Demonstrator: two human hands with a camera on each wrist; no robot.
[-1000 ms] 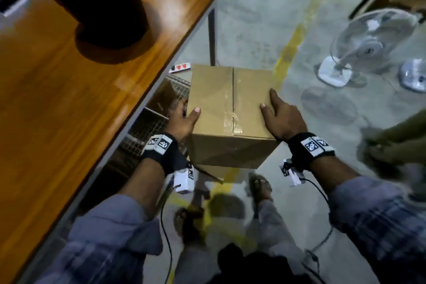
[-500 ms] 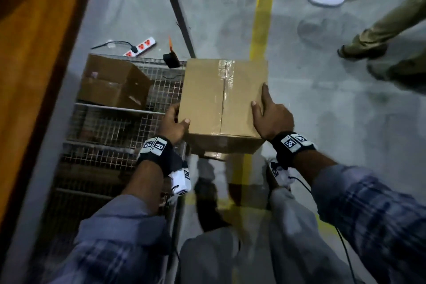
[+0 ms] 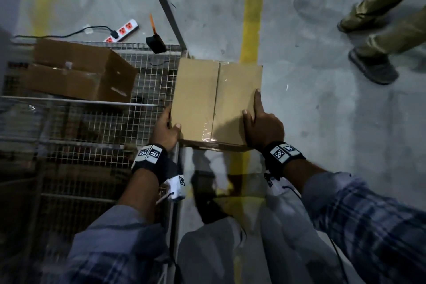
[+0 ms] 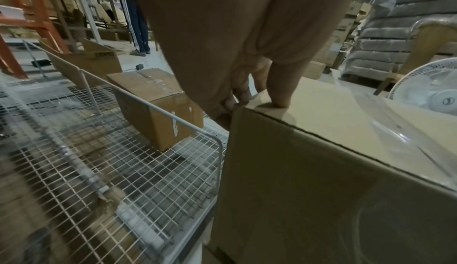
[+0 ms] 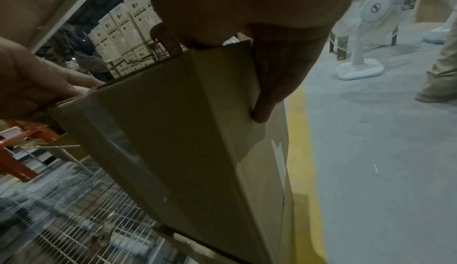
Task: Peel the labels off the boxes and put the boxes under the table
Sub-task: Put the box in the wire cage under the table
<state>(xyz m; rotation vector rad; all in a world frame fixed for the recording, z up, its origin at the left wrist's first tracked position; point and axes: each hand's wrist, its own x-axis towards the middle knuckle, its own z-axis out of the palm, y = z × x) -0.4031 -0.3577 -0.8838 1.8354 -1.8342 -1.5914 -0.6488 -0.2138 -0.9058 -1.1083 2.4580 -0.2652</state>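
Note:
Both hands hold a plain brown cardboard box [image 3: 216, 101] with clear tape along its top seam, just right of a wire rack [image 3: 92, 122]. My left hand [image 3: 164, 130] grips the near left corner, thumb on top and fingers down the side [image 4: 257, 100]. My right hand [image 3: 260, 124] grips the near right edge, its index finger lying straight along the top. From the right wrist the box [image 5: 185, 141] fills the middle, with the right hand [image 5: 267, 84] on its side. I see no label on the faces that show. A second brown box [image 3: 78, 71] lies on the rack.
A grey table leg [image 3: 163, 4] slants down to the rack's far right corner. Behind the rack lie a power strip [image 3: 122, 30] and a small black device [image 3: 155, 44]. A yellow floor line [image 3: 252, 11] runs under the box. Another person's legs [image 3: 380, 30] stand at right, and a white fan [image 5: 371, 33] beyond.
The box has come down from tabletop height to beside the wire rack, both hands keeping their grip. The view has tipped downward, so the tabletop has left the frame.

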